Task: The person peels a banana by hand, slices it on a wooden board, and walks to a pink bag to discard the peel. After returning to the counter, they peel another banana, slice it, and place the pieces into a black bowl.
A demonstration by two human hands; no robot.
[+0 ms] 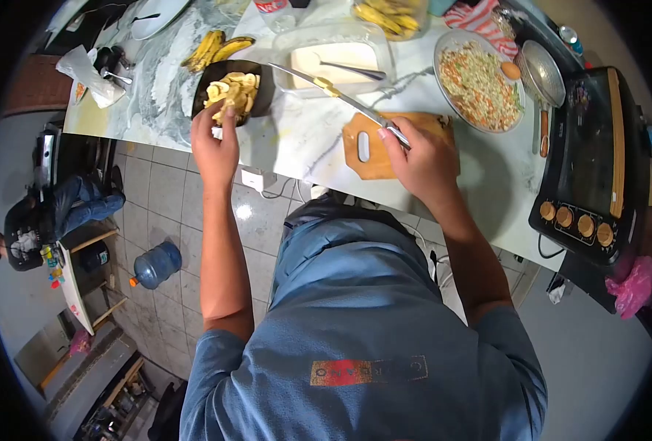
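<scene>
My left hand [216, 143] reaches over the near edge of a dark bowl [264, 94] of sliced bananas [239, 90], its fingertips at the slices; whether it grips one is unclear. In my right hand [419, 156] is a knife [366, 112], its blade pointing up and left with a yellow piece of banana on it. Under that hand lies a wooden cutting board [377, 163]. Behind the knife, a clear rectangular container [300, 82] holds a pale liquid and a spoon [363, 72]. Bananas [212, 50] rest behind the bowl.
A plate of chopped vegetables [480, 84] with an egg, a strainer [543, 73] and a black toaster oven [587, 158] stand at the right. A plastic bag [94, 82] lies at the left. Beyond it, a person [39, 220] sits near a blue water jug [157, 264].
</scene>
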